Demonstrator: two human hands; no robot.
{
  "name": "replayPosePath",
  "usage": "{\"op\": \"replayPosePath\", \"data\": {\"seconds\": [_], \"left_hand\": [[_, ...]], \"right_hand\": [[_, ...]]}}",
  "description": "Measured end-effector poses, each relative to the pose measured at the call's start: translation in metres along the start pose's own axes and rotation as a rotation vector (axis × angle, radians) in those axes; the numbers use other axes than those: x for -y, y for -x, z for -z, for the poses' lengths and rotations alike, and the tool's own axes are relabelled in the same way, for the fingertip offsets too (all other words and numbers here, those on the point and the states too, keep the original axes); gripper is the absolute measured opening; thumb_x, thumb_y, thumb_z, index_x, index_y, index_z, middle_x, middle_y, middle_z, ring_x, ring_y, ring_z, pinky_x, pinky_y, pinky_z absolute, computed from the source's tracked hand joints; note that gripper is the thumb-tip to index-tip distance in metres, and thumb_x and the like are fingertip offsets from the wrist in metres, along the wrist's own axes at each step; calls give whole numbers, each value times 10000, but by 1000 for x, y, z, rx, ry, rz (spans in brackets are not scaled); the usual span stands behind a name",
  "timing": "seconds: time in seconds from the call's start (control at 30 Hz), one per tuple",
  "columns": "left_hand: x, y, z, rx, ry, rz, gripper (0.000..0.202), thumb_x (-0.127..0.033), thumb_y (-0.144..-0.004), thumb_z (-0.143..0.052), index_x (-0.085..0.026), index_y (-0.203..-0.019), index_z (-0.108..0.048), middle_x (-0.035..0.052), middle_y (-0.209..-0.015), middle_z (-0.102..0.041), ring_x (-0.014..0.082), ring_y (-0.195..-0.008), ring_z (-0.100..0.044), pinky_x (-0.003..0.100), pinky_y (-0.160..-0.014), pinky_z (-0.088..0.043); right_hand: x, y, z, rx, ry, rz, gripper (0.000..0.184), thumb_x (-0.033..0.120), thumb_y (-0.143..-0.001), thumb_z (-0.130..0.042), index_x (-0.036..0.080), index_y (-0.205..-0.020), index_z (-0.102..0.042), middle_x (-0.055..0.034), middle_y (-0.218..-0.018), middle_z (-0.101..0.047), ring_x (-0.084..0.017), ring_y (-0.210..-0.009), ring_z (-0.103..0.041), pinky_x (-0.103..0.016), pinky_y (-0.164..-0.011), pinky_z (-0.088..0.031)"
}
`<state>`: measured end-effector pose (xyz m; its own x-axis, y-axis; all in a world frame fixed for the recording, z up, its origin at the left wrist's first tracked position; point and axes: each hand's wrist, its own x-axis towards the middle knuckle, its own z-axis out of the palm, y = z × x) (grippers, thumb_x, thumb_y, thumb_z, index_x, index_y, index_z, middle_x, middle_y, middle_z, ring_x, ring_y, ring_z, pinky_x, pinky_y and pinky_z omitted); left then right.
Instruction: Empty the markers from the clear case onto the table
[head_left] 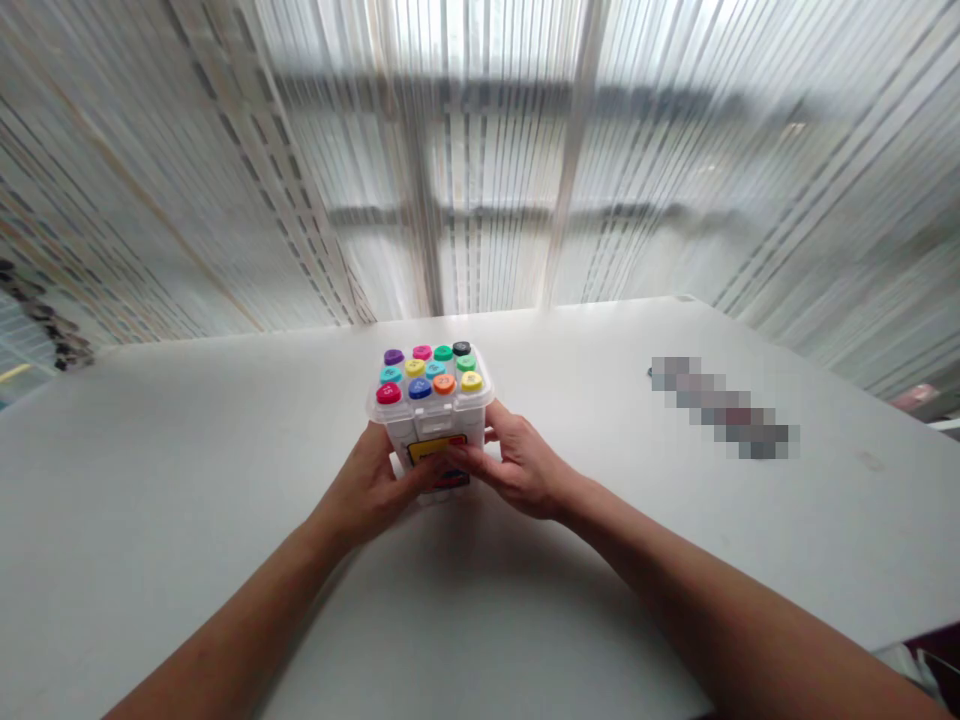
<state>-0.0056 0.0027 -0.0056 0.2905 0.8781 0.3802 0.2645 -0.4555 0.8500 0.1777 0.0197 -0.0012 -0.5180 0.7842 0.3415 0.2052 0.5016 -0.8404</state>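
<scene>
A clear plastic marker box (430, 420) stands upright on the white table (225, 470), a little beyond the middle. Several markers with coloured caps (429, 372) stick up out of its open top. My left hand (371, 487) grips the box's left side and front, thumb across the yellow label. My right hand (517, 462) holds the right side, its fingers reaching across the front lower edge. Both hands touch the box at its base.
A blurred-out object (724, 407) lies on the table to the right of the box. White vertical blinds (480, 160) cover windows behind the table's far edge. A dark item (926, 665) shows at the table's near right corner.
</scene>
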Motion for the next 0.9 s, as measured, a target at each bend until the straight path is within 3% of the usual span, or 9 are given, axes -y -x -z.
{"op": "replayPosePath", "data": {"seconds": [0.2,0.57,0.9], "left_hand": [[-1,0,0,6,35,-7,363,-399,-814,-623,-150,-1078,-633,116,-1130,-679,256,-1023,-626,346,-887,-499],[0,-1,0,3,7,-15,373,-412,-808,-626,-138,-1060,-647,125,-1036,-710,304,-1066,-610,410,-919,-480],[1,-1,-1,-11,5,-21,406,-446,-806,-617,-142,-1074,-652,127,-1075,-699,290,-1045,-622,383,-901,-493]], "right_hand": [[1,0,0,1,10,-5,559,597,-815,-516,154,-1153,-474,-102,-987,-622,-220,-823,-592,-377,-756,-492],[0,0,0,-6,9,2,517,594,-813,-517,172,-1108,-486,-88,-951,-622,-210,-790,-583,-381,-749,-493],[-1,0,-1,-2,0,6,515,587,-816,-521,178,-1127,-486,-90,-973,-630,-217,-812,-600,-377,-760,-490]]}}
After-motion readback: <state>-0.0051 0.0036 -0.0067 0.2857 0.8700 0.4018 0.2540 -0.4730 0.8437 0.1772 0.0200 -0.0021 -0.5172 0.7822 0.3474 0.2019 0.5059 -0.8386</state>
